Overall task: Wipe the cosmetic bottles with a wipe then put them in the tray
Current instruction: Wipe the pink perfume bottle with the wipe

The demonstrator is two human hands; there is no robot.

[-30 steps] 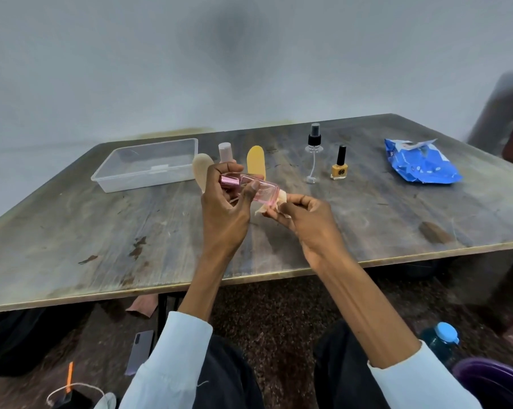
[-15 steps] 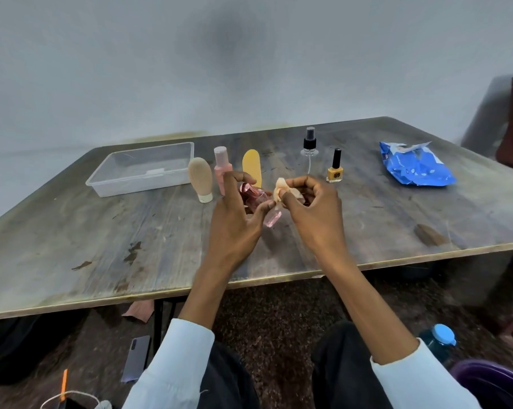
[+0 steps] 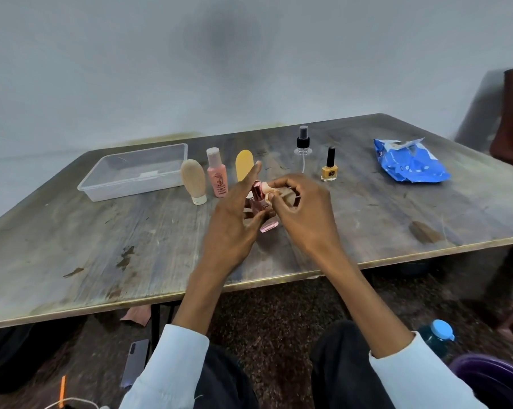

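Head view: pink bottle held upright above the table, pinched low in the left hand, forefinger stretched past its cap. Wipe bunched in the curled fingers of the right hand, pressed to the neck. Best turned slowly under the wipe, grip kept firm. Tray waiting far left, empty; other bottles standing unwiped beyond.
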